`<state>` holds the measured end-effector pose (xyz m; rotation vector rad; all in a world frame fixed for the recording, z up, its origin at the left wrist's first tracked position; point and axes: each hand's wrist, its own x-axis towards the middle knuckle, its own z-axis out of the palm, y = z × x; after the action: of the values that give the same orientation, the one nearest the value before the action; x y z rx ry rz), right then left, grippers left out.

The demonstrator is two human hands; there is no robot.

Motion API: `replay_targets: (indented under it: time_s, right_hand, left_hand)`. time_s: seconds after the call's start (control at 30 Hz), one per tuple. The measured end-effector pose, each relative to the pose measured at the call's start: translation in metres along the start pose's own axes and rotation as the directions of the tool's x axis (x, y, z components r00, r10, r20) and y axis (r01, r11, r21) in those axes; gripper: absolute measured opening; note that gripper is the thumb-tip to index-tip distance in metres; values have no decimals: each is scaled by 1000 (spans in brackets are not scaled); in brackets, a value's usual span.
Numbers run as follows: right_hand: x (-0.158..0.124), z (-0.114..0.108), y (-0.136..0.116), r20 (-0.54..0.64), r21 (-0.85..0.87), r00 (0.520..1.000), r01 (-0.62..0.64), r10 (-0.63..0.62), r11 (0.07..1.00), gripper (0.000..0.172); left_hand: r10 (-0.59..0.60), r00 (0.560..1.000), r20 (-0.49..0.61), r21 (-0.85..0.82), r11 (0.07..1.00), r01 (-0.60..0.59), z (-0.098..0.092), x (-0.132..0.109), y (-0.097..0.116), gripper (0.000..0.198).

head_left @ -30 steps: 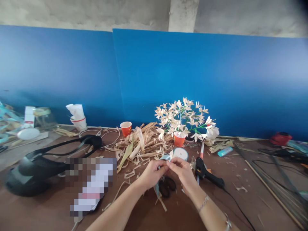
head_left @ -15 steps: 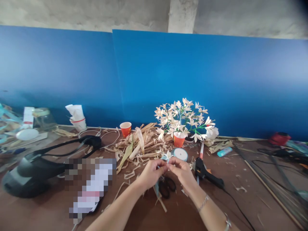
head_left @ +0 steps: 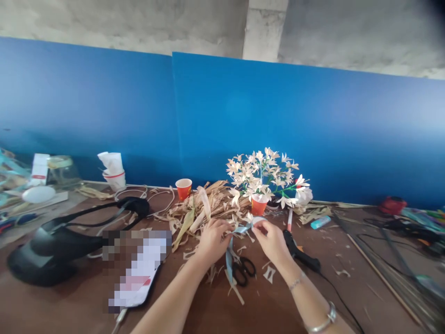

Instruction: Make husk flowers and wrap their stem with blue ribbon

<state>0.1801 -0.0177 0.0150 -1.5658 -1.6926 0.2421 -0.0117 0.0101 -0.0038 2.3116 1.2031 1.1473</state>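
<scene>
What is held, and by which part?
The left hand holds a blue ribbon partway along; the right hand seems to pinch a flower near its base.

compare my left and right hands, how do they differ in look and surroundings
The left hand is bare at the wrist; the right hand has a thin bracelet there and a silver bangle farther up.
The left hand is by the dry husks; the right hand is nearer the black glue gun.
Both hold the pale blue ribbon spanning between them.

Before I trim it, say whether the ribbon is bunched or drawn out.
Drawn out: the ribbon spans the gap between left hand and right hand.
</scene>
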Motion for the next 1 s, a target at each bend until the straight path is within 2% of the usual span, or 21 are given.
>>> replay_targets:
  time_s: [0.1,0.27,0.43,0.6,0.83,1.0]
  right_hand:
    - [13,0,-8,48,-172,998,35,-27,984,14]
    - [40,11,-10,115,-225,989,114,-90,968,14]
    - [54,22,-4,133,-251,984,151,-120,956,16]
    - [51,25,-4,147,-271,977,191,-155,943,16]
    - [41,27,-10,200,-322,964,234,-176,917,14]
    - [42,35,-8,203,-353,971,196,-130,915,18]
  left_hand:
    - [40,991,129,132,990,-57,4,-4,4,20]
    - [24,988,154,228,972,-59,10,-7,3,31]
    - [8,969,248,132,990,-42,15,-9,7,30]
    - [86,942,324,38,994,-104,18,-12,16,20]
    - [93,948,306,-40,996,-85,18,-11,17,21]
    - [80,960,267,-94,994,-56,17,-12,12,20]
